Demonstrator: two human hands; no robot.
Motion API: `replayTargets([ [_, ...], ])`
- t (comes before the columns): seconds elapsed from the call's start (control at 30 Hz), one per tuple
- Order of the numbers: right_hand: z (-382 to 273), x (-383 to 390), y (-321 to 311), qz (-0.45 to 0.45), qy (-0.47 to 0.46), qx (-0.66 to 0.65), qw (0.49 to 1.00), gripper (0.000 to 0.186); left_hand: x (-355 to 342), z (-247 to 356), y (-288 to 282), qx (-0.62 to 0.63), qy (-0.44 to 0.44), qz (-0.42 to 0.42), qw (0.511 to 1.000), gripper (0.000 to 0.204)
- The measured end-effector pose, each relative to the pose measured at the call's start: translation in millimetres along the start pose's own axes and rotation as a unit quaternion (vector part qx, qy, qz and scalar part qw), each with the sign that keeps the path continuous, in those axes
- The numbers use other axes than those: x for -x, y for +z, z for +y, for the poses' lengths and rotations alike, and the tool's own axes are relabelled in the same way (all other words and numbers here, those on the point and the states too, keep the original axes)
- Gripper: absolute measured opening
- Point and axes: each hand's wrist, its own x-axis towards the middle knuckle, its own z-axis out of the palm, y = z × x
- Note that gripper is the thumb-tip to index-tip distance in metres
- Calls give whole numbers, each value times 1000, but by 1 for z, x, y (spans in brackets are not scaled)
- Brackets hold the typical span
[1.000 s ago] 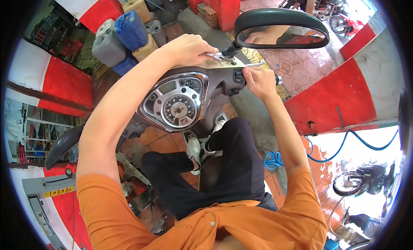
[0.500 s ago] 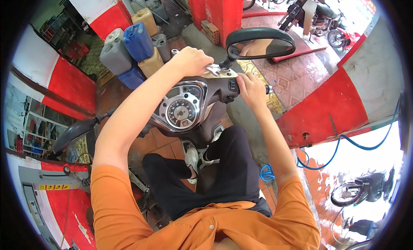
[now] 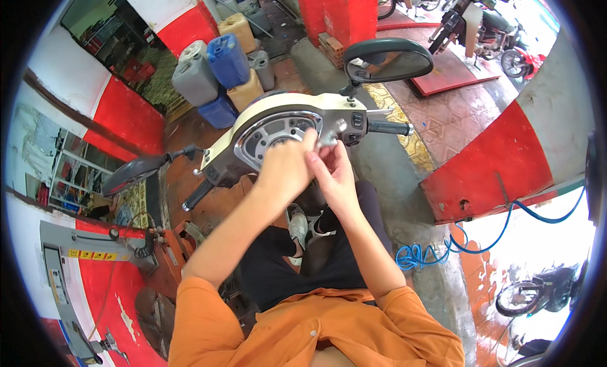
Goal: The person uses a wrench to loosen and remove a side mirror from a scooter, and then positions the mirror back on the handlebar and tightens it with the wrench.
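Both my hands are together in front of the scooter's cream handlebar cover (image 3: 316, 101). My left hand (image 3: 286, 170), smeared by motion, is closed, with its fingers against a silvery wrench (image 3: 327, 140). My right hand (image 3: 336, 180) pinches the same wrench between thumb and fingers; its exact shape is blurred. Behind them lies the round speedometer (image 3: 265, 139), partly hidden by my left hand. Past my hands, the black right mirror (image 3: 389, 59) stands upright on its stem. The right handgrip (image 3: 387, 128) is untouched.
The left mirror (image 3: 134, 175) juts out near a left handgrip (image 3: 199, 195). Blue, grey and tan jerrycans (image 3: 226, 60) stand ahead by a red-and-white pillar. A coiled blue hose (image 3: 414, 256) lies at right beside a red-and-white wall (image 3: 493, 165). Motorbikes (image 3: 477, 25) are parked at the far right.
Both my hands have left the area at the right mirror's base and handgrip and come back toward me, meeting at the wrench. The view has shifted, showing more of the handlebar.
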Motion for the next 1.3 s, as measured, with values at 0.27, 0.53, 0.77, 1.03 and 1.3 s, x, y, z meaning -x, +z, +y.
replayTargets([
  [0.27, 23, 56, -17, 99, 102, 79, 987, 29, 61, 17, 36, 191, -7, -96, 977, 26],
  [0.53, 4, 96, -37, 157, 29, 54, 986, 40, 49, 20, 26, 364, 11, -291, 885, 27],
  [0.77, -6, 106, -41, 184, -17, 42, 982, 40, 64, 19, 37, 523, 99, -279, 799, 36],
  [1.03, -24, 126, -64, 213, 50, -222, 950, 38, 35, 0, 35, 314, 19, -17, 949, 38],
  [1.3, 19, 165, -70, 119, 402, -385, 823, 32, -28, -40, -1, -26, 106, 47, 993, 27],
])
